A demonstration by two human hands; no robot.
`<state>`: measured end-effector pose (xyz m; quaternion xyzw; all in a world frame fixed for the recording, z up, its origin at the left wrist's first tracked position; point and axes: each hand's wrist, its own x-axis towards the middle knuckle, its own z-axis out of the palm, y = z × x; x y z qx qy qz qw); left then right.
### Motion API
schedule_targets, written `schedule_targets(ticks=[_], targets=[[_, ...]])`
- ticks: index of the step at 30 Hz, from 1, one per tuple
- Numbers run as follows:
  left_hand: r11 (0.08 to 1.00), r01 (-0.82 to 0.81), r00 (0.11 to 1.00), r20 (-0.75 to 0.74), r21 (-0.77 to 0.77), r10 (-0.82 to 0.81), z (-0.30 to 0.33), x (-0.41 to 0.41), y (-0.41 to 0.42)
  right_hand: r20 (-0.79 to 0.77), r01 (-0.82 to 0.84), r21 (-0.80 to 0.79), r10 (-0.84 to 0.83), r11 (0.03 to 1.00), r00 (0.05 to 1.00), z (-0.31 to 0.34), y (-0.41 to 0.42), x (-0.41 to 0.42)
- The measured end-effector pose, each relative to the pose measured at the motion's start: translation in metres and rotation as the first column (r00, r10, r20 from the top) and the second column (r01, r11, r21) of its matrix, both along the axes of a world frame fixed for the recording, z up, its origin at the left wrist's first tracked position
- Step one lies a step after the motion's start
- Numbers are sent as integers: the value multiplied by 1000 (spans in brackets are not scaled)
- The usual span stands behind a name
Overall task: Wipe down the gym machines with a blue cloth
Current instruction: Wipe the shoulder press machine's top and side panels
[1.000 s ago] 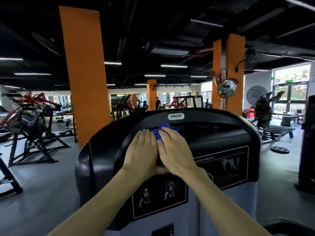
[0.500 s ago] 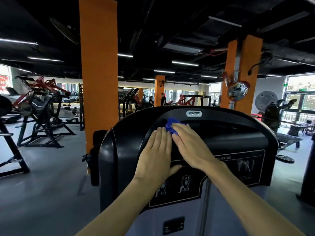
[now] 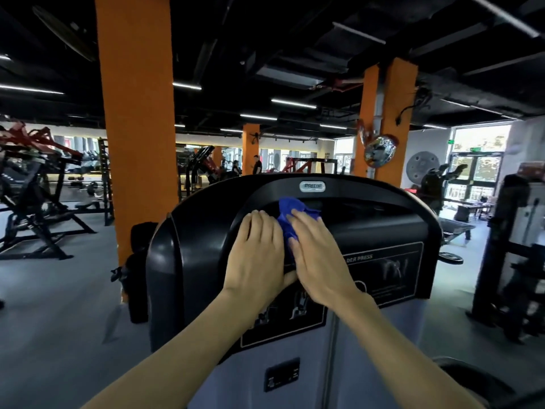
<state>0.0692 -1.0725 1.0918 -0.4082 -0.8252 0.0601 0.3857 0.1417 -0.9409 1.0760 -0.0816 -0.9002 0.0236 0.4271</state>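
The person stands at a black gym machine (image 3: 368,231) and presses a blue cloth (image 3: 290,212) on its curved upper shroud, just under the small brand badge (image 3: 312,186). Both hands lie flat with straight fingers. The left hand (image 3: 256,255) rests beside the cloth, touching its edge, and the right hand (image 3: 317,255) covers most of the cloth, so only a crumpled part shows above the fingers.

I think the cloth may slip out or bunch up more, because it is only pressed and not gripped, and the shroud is smooth and sloped. A bunched cloth would wipe just a narrow strip and leave the printed instruction panel (image 3: 383,273) below untouched.

I see no container near the hands: no bucket, no spray bottle.
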Motion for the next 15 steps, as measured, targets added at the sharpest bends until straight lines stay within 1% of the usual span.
schedule_targets(ticks=[2,4,6,8,10,12,13,15], targets=[[999,3,1000,15,37,-4,5,3,9,-24,61,6,-61,998,998,-3,14,6],[999,36,999,24,37,-37,10,5,23,-42,136,-1,-136,991,990,-1,25,8],[997,79,997,18,-13,-79,15,6,42,-11,168,-29,-168,985,986,8,35,7],[994,99,994,60,-39,-97,22,8,61,43,166,-103,-162,981,986,27,51,-3],[997,74,992,109,-31,-70,27,9,78,189,200,-132,-173,971,967,56,69,-16],[998,39,993,117,-43,-33,30,8,93,388,249,-77,-201,966,899,81,89,-30],[998,33,994,109,-52,-27,32,9,100,453,249,-54,-199,967,869,90,98,-35],[997,42,993,116,-59,-35,34,10,110,504,243,-14,-203,970,839,99,117,-40]])
